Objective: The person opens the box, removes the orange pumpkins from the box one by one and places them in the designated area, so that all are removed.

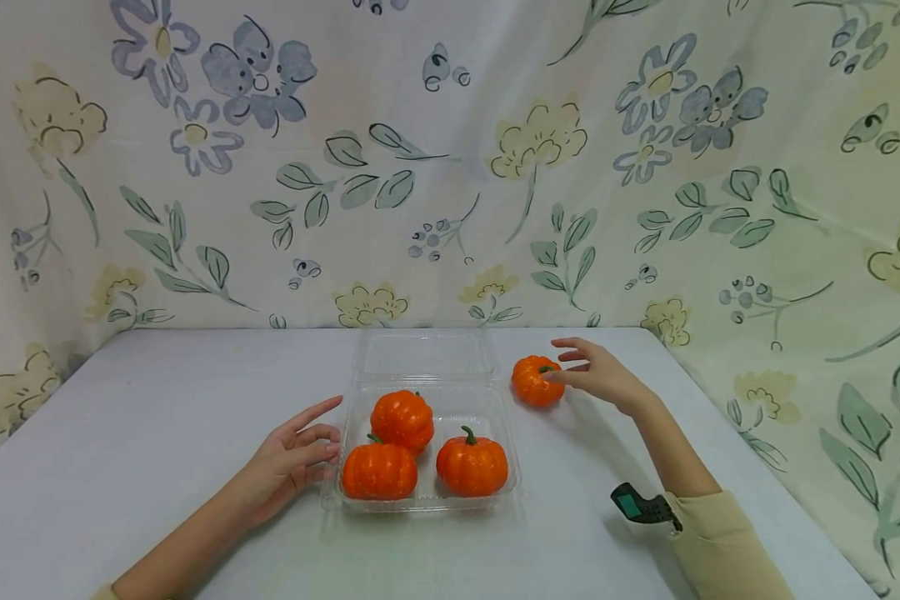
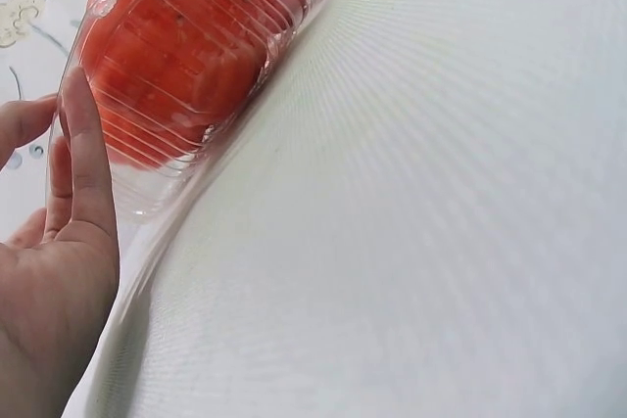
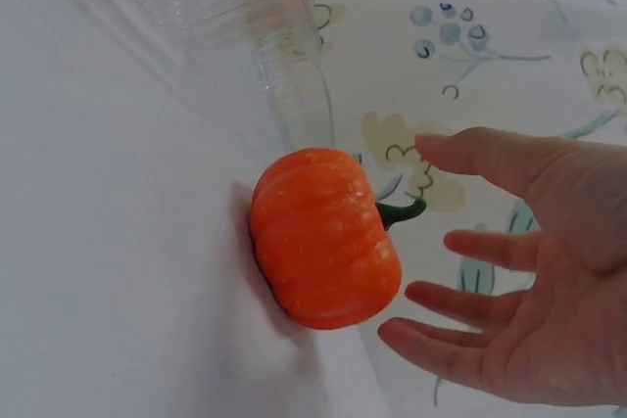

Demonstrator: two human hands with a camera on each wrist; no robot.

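Observation:
A clear plastic clamshell box [image 1: 427, 505] stands on the table with its lid tipped back. Inside it are three small orange pumpkins with green stems: one at the back [image 1: 402, 422], one at front left [image 1: 379, 472] and one at front right [image 1: 472, 467]. My left hand [image 1: 288, 462] is at the box's left side, its extended fingers [image 2: 88, 159] against the clear wall. A fourth pumpkin [image 3: 325, 239] sits on the table to the right of the lid. Over its stem side, my right hand [image 1: 596, 377] spreads its fingers and thumb, apart from it in the right wrist view.
The open lid [image 1: 427, 354] lies behind the box, toward the back edge of the white table [image 1: 195, 375]. A floral curtain [image 1: 450, 167] hangs behind and at the sides. A black band with a small screen [image 1: 642, 505] is by the right sleeve [image 1: 727, 542].

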